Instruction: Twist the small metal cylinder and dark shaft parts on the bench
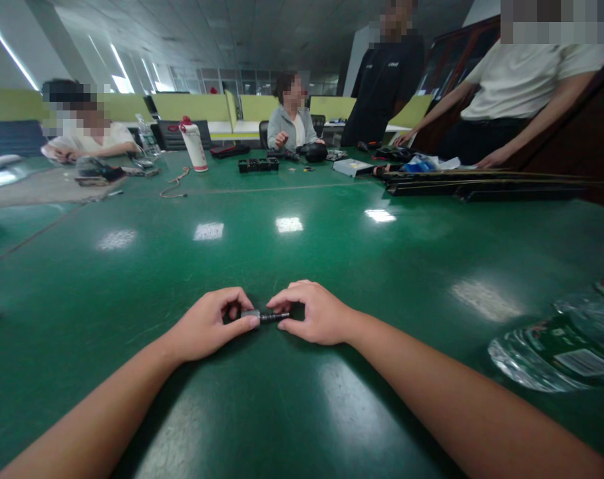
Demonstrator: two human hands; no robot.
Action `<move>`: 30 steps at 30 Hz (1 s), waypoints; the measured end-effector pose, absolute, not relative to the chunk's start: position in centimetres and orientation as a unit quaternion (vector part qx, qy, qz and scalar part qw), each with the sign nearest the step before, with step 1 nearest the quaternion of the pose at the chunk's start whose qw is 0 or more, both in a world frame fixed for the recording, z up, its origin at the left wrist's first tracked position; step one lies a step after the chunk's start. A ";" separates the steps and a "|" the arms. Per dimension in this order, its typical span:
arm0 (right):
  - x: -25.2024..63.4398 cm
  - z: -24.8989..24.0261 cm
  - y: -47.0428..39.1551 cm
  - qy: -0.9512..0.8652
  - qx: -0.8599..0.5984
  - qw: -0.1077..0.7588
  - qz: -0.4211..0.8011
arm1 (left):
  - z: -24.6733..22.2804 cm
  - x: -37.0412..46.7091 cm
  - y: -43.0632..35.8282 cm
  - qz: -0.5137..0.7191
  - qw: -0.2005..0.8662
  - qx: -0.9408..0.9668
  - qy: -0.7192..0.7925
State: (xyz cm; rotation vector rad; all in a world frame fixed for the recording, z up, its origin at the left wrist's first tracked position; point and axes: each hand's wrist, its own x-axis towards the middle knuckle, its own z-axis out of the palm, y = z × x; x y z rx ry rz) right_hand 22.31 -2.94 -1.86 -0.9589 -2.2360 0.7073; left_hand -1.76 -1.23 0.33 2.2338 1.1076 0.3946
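A small rod-like part (269, 317), grey and thicker at its left end with a dark ridged shaft to the right, lies level just above the green table (262, 253). The thumb and fingers of my left hand (215, 324) are closed round its grey end. My right hand (316, 313) is at the thin right end, thumb below and fingers above, with a gap between them; the fingertips are very near the shaft, and whether they touch it is unclear.
A clear plastic bottle (556, 352) lies at the right. Farther back are a white bottle with a red lid (195, 146), a cord (175, 186), a black part (258, 165), a silver box (352, 167) and long dark strips (481, 184). Several people are around the table's far side.
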 end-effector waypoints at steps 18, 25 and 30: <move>22.3 -1.9 -2.9 -0.845 -0.365 0.296 0.255 | 0.2 -1.8 -1.2 0.134 0.281 0.853 0.418; 21.9 -2.0 -2.8 -0.872 -0.351 0.269 0.208 | 0.2 -1.7 -1.2 0.133 0.276 0.857 0.414; 21.7 -2.2 -2.8 -0.872 -0.356 0.272 0.199 | 0.1 -1.7 -1.1 0.130 0.283 0.856 0.412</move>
